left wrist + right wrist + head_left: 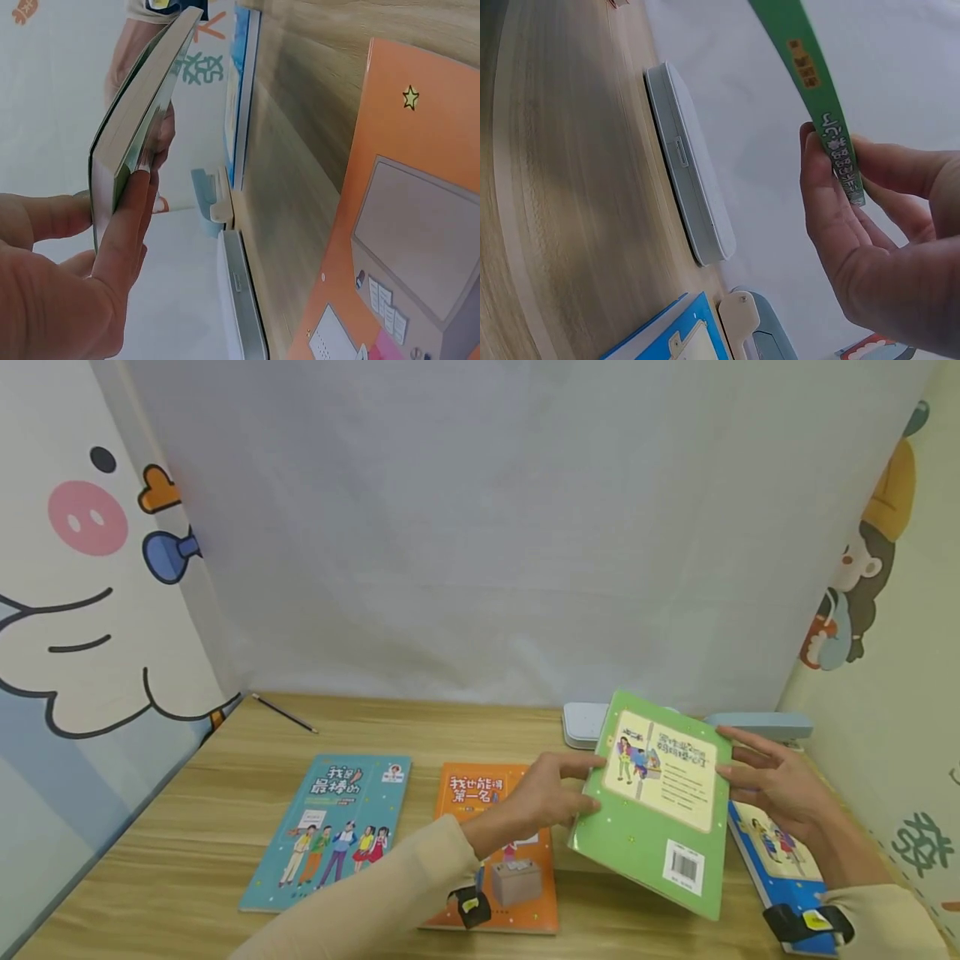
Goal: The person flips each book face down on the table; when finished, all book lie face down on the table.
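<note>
A green book (637, 847) is held up and tilted above the table, its back cover with a barcode facing the head view. My left hand (543, 793) pinches its left edge; in the left wrist view the thumb and fingers lie on opposite sides of the page edge. The right hand (780, 785) grips the opposite side, where the right wrist view shows the printed green spine (802, 67) between thumb and fingers. Below the left arm lies an orange book (536, 906), partly covered by that arm. A blue book (772, 843) lies under the right forearm.
A teal book (337, 793) lies to the left on the wooden table (187, 827). A pencil (285, 712) rests near the back left edge. A pale flat case (694, 165) and a light-blue stapler-like object (765, 724) stand at the back right, before a white curtain (480, 543).
</note>
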`<state>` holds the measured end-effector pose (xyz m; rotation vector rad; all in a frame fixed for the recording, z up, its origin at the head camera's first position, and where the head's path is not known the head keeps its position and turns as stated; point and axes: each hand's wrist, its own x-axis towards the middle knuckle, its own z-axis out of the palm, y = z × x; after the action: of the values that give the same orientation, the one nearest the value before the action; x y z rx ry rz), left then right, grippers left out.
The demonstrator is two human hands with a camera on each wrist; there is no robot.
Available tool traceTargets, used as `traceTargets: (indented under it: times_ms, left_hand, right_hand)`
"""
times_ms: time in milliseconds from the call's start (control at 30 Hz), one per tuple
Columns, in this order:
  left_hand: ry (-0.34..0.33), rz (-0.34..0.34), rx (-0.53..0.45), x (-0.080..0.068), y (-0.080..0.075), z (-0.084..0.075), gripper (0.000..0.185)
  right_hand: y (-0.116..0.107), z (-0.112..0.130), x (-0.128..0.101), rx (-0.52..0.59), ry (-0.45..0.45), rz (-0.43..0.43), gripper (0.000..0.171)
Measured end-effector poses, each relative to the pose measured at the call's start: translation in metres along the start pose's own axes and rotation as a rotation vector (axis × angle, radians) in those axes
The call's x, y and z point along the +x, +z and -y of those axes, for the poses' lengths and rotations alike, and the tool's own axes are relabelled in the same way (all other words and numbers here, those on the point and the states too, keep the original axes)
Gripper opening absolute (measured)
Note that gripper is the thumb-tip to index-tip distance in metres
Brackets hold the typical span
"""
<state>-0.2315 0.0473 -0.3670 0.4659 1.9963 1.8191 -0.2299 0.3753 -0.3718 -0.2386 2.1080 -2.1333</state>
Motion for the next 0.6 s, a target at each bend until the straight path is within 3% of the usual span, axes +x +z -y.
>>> traceTargets:
  times_ms: [200,600]
  left_hand:
    - [-0.027,0.034,0.063,-0.004,0.0,-0.001,0.059]
    - [-0.057,0.067,0.09,-0.01,0.008,0.013,0.064]
  right_hand:
    - [0.0,0.002,0.001,-0.086,0.047,0.001,0.054]
    - [0.001,-0.001,0.007,-0.384,0.141,0.016,0.061]
